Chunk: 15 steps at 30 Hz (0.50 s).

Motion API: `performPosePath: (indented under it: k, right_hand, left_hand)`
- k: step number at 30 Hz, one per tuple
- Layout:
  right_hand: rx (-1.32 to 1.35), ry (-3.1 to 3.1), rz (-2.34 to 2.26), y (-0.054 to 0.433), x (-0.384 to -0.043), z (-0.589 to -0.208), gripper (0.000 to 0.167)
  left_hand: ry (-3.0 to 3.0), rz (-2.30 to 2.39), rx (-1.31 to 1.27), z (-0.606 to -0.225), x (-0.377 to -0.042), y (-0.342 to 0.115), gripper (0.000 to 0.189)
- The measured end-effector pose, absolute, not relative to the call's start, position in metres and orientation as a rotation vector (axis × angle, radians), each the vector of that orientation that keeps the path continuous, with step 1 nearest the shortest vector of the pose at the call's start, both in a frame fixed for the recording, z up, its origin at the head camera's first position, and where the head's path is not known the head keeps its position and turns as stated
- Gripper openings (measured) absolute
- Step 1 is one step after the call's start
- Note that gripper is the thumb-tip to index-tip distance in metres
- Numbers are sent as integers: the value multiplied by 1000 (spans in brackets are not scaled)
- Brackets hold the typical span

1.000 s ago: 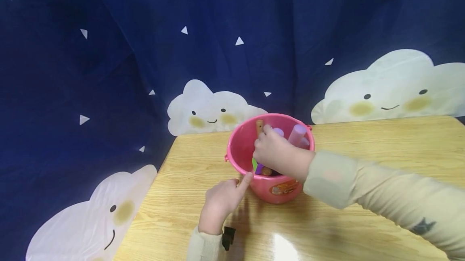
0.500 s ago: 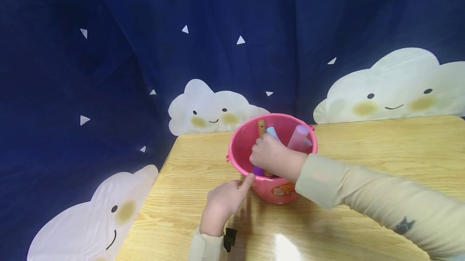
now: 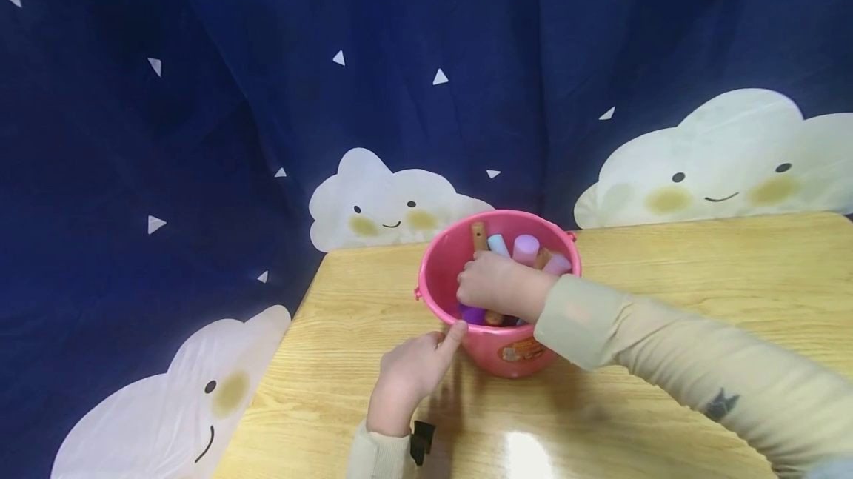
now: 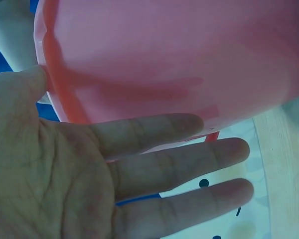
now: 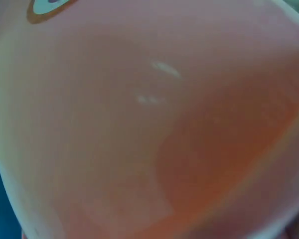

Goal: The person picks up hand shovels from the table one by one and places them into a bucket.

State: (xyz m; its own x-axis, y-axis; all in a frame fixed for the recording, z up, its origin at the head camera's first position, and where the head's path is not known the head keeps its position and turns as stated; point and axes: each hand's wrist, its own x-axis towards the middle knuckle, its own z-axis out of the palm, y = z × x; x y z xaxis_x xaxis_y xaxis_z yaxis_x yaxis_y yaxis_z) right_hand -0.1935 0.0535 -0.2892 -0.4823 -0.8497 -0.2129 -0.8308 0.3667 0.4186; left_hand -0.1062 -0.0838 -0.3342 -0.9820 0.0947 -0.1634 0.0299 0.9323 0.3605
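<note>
A pink bucket (image 3: pixel 481 352) stands on the table, packed with toy pieces. My right hand (image 3: pixel 496 283) reaches down inside it, back of the hand up; the fingertips are hidden and I cannot tell whether they grip anything. Around that hand are a brown stick with a hole (image 3: pixel 479 236), a light blue cylinder (image 3: pixel 497 244), a lilac cylinder (image 3: pixel 526 249), a purple piece (image 3: pixel 473 315) and a brown piece (image 3: pixel 494 318). My left hand (image 3: pixel 412 374) touches the near rim with its thumb. In the left wrist view its fingers (image 4: pixel 184 169) lie straight along the bucket's outer wall (image 4: pixel 164 59).
The wooden table (image 3: pixel 360 301) extends to both sides of the bucket. Behind it hangs a dark blue curtain (image 3: pixel 400 35) with white triangles and smiling clouds. The bucket's outer wall (image 5: pixel 89 124) fills the right wrist view.
The right hand has sunk lower into the bucket and shifted slightly left. The lilac cylinder has moved left and lower, while the light blue cylinder has come into view. The left hand stays at the rim.
</note>
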Motion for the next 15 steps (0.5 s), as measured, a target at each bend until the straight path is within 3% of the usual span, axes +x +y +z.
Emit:
performPosePath:
  k: [8, 15]
  right_hand:
    - [1629, -2339, -523, 66, -183, -282, 43]
    - [1521, -2248, -248, 96, -166, -282, 54]
  left_hand:
    - [2903, 542, 83, -333, -109, -85, 77]
    - [2918, 548, 79, -333, -109, -87, 77]
